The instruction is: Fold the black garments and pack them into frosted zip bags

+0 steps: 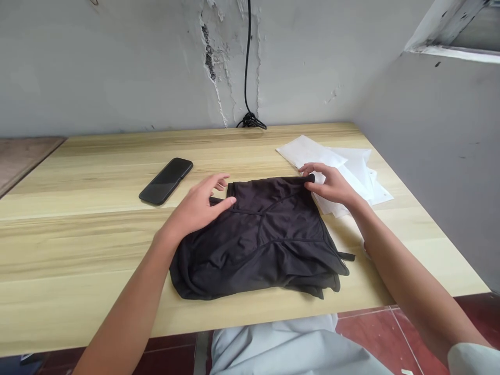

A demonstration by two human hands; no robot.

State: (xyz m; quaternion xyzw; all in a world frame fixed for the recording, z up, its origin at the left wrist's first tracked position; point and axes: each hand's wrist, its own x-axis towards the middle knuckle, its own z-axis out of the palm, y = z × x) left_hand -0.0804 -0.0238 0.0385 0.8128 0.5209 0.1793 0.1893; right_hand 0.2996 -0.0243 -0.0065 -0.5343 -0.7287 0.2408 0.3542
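Observation:
A black fabric garment (261,245) lies folded in a loose, wrinkled stack in the middle of the table, with a thin strap sticking out at its right side. My left hand (197,204) is on its upper left corner, the thumb over the cloth and the fingertips around the corner. My right hand (328,185) pinches the upper right corner between thumb and fingers. Just beyond that hand lie crumpled white translucent sheets (308,151), partly under the hand's edge.
A black smartphone (166,180) lies face down on the pale wooden table (78,250), left of the garment. A black cable (247,62) hangs down the cracked wall behind. A grey wall closes the right side, and a brown board (23,161) adjoins the left.

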